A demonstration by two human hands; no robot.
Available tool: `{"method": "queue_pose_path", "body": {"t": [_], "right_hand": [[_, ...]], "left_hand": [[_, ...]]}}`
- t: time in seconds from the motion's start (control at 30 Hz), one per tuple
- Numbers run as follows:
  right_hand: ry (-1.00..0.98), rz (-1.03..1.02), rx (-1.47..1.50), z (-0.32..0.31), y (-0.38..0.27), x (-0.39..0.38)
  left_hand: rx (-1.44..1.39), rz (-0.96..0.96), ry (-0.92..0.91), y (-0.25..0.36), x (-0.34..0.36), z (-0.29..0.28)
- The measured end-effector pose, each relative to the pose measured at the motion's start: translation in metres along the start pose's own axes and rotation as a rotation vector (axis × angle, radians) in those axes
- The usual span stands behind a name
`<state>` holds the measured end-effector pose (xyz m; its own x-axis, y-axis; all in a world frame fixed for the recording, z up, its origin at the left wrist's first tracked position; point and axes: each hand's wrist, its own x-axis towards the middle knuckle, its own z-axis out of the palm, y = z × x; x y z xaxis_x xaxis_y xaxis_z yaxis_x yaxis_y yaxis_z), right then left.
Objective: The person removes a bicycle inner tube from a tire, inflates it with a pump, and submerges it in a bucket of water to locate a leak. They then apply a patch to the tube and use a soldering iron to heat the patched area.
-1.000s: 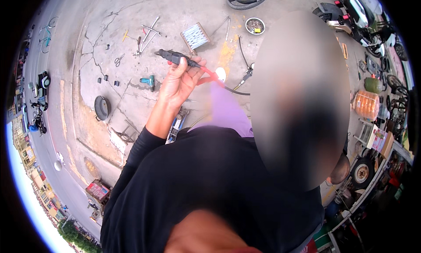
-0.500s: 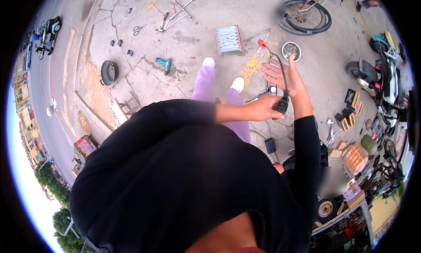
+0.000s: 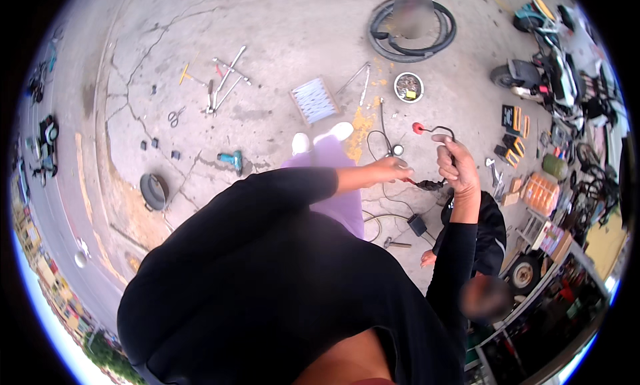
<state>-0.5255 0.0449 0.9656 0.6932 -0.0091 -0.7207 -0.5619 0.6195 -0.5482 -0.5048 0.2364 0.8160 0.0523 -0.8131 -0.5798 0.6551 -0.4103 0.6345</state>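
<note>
Stretched between my hands is a black cable point(image 3: 431, 185) with a bunched dark section in the middle. My left hand point(image 3: 389, 170) is closed in a pinch on its reddish end. Fingers curled, my right hand point(image 3: 459, 166) grips the cable's other part, its palm side turned toward me. From above that hand the cable bends out to a red round end piece point(image 3: 418, 128), which hangs free. On the ground beyond, a thin dark hose with a round gauge point(image 3: 398, 150) lies near my hands. Below them rests a black box point(image 3: 417, 224) with cords.
A co-worker in a black jacket point(image 3: 490, 228) is close by my right arm. On the ground are a hammer point(image 3: 397, 243), a bowl of small parts point(image 3: 409, 87), a teal drill point(image 3: 231, 160), a black basin point(image 3: 154, 191), a wheel brace point(image 3: 230, 78) and tyres point(image 3: 380, 45). Motorbikes point(image 3: 527, 72) stand right.
My right hand has gone from open to gripping the cable. My left hand now pinches a reddish end instead of the black plug. The view has shifted, showing more of the co-worker.
</note>
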Motion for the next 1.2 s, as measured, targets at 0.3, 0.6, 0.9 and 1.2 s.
{"method": "queue_pose_path", "body": {"t": [0.3, 0.6, 0.9, 1.2], "right_hand": [[-0.026, -0.178, -0.902, 0.014, 0.021, -0.038], [0.045, -0.354, -0.969, 0.01, 0.071, -0.042], [0.565, -0.222, -0.897, -0.024, 0.168, -0.046], [0.63, -0.019, -0.906, -0.025, 0.186, -0.026]], "left_hand": [[-0.773, -0.328, -0.033, 0.122, 0.058, -0.07], [-1.329, -0.481, 0.601, 0.144, 0.146, -0.2], [-1.462, -0.161, 0.736, 0.207, 0.171, -0.255], [-0.973, -0.071, 0.368, 0.244, 0.199, -0.293]]}}
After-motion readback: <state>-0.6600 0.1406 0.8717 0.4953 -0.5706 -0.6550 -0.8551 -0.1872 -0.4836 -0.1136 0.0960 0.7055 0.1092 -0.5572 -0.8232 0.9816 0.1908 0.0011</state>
